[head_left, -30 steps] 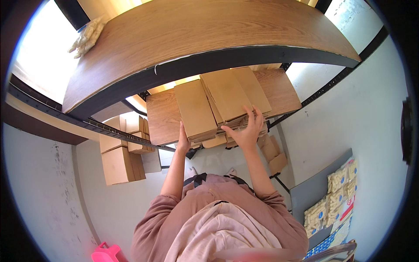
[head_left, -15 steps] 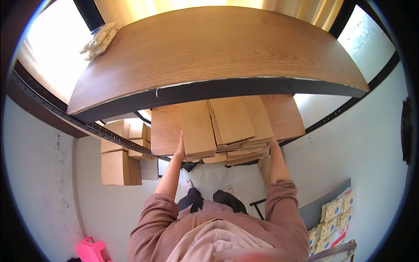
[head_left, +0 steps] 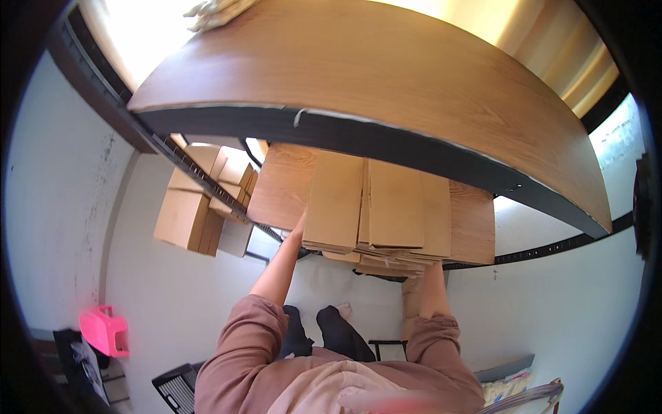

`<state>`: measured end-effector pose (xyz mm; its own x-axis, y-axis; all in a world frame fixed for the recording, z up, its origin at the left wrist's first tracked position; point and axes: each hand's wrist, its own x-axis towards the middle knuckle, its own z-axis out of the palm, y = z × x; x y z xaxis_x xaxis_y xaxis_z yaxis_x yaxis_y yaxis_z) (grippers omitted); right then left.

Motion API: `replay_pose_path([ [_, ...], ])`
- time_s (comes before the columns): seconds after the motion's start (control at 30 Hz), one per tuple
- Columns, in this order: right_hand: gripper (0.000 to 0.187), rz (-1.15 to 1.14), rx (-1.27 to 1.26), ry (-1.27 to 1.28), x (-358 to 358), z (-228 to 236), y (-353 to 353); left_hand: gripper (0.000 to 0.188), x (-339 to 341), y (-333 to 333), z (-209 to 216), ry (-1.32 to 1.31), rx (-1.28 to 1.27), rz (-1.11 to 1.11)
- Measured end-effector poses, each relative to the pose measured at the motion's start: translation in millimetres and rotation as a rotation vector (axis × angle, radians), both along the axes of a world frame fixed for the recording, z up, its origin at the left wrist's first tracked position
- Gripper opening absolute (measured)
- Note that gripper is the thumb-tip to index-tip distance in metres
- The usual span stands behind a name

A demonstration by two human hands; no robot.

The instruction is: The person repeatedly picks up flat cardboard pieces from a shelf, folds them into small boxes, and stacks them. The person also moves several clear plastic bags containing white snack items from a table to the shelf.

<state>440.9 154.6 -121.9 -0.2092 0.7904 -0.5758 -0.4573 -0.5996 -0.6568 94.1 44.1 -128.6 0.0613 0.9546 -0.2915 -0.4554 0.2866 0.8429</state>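
flat cardboard stack [head_left: 376,210] sits on the lower shelf [head_left: 476,224] under the bench [head_left: 386,90]. left hand [head_left: 299,222] presses its left edge, fingers hidden, grip unclear. right hand is behind the stack, can't tell. square the edges, support both sides evenly, keep it level.

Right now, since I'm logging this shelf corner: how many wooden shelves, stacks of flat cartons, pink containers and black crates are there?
Wooden shelves: 2, the upper shelf and the lower shelf
Stack of flat cartons: 1
Pink container: 1
Black crate: 1
Total: 5
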Motion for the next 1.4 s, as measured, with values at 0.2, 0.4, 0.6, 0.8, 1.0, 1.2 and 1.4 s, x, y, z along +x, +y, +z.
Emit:
replay_pose_path([
  [0.2,0.072,-0.011,0.027,-0.017,10,-8,-25,0.081,4,-39,0,-0.032,-0.006,0.049],
  [0.4,0.073,-0.032,0.04,-0.025,7,-15,-60,0.08,-6,-78,2,-0.058,-0.006,0.083],
  [0.6,0.074,-0.058,0.038,-0.028,-1,-32,-95,0.08,-16,-100,-6,-0.076,-0.019,0.094],
  [0.8,0.074,-0.055,0.01,-0.008,-10,-40,-104,0.08,-21,-101,-10,-0.073,-0.052,0.131],
  [1.0,0.075,-0.082,-0.016,-0.015,3,-46,-119,0.079,-14,-112,-11,-0.077,-0.12,0.146],
  [1.2,0.076,-0.191,-0.031,-0.038,23,-57,-163,0.079,-15,-139,-13,-0.103,-0.19,0.144],
  [1.4,0.076,-0.399,-0.109,-0.078,22,-84,-268,0.079,-33,-173,-16,-0.087,-0.283,0.072],
])
